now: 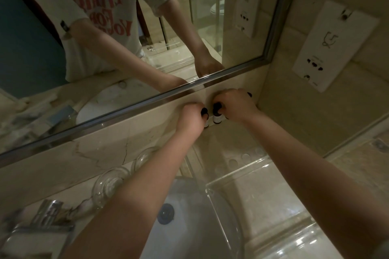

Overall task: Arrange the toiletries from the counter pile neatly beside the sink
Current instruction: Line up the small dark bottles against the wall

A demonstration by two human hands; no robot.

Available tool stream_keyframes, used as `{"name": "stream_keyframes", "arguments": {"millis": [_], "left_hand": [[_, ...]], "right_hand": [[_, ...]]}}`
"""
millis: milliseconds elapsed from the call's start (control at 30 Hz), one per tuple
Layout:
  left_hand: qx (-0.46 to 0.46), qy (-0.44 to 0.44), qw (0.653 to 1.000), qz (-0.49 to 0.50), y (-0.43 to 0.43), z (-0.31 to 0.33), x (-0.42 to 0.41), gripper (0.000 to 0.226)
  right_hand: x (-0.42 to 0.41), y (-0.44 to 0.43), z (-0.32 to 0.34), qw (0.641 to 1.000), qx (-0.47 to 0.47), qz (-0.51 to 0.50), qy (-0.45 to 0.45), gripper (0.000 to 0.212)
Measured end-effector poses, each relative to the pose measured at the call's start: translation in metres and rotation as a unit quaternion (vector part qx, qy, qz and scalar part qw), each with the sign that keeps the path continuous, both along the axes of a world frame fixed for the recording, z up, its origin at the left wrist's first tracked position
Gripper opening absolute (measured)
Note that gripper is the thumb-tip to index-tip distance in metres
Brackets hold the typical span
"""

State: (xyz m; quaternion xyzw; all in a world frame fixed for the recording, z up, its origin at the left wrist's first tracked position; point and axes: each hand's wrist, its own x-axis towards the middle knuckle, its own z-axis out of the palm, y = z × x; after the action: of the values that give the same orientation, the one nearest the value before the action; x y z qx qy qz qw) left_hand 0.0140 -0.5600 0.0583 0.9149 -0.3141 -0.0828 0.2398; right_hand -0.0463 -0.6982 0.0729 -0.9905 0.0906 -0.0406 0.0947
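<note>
Both hands reach to the back corner of the counter, beyond the sink, where small toiletry bottles with black caps stand upright in a row against the backsplash under the mirror. The left hand is closed around one capped bottle; the right hand is closed over the neighbouring bottle, whose pale label shows below the cap. The two bottles stand just beside each other, apparently so that they line up evenly. A further black cap shows past the right hand, farther from the sink; what it belongs to is hidden. What the bottles contain cannot be told. A clear acrylic tray lies at the sink's rim, seemingly empty. Two clear glass tumblers stand behind the sink; nothing shows inside them.
</note>
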Motion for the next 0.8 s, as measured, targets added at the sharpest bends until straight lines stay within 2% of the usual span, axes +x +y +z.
{"name": "stream_keyframes", "arguments": {"millis": [167,433,600,800], "left_hand": [[0.004,-0.01,1.0,-0.007,0.002,-0.001,-0.001,0.019],[0.069,-0.089,0.994,-0.016,0.008,0.002,-0.004,0.024],[0.078,-0.108,0.991,-0.015,0.017,0.009,-0.009,0.03],[0.106,-0.128,0.986,-0.013,0.044,0.032,-0.024,0.033]], "right_hand": [[-0.001,0.002,0.003,1.0,0.002,-0.01,0.009,0.023],[-0.008,0.005,0.008,1.0,0.01,-0.003,0.005,0.028],[-0.016,0.011,0.015,1.0,0.012,-0.016,0.016,0.043],[-0.044,0.03,0.022,0.998,0.001,-0.032,-0.047,0.038]]}}
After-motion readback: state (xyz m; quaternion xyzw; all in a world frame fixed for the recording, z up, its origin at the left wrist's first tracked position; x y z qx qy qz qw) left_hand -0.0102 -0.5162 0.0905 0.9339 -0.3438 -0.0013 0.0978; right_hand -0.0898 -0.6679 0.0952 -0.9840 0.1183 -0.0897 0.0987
